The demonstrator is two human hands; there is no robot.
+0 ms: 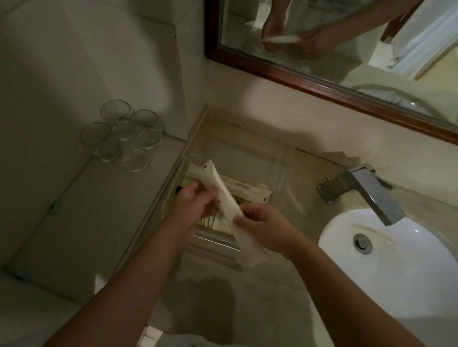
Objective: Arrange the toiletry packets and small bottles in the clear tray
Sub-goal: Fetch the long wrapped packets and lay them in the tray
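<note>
A long white packet [227,197] was held above the clear tray [215,240]; the arranging was judged partly done.

Drinking glasses [119,134] were grouped on the far left ledge. The packet's middle was gripped by the left hand [193,206] and its near end pinched by the right hand [266,228], slantwise over the tray's near part. Other flat packets [248,188] were already laid inside. No small bottles could be made out. A tap [365,191] was seen at right.
</note>
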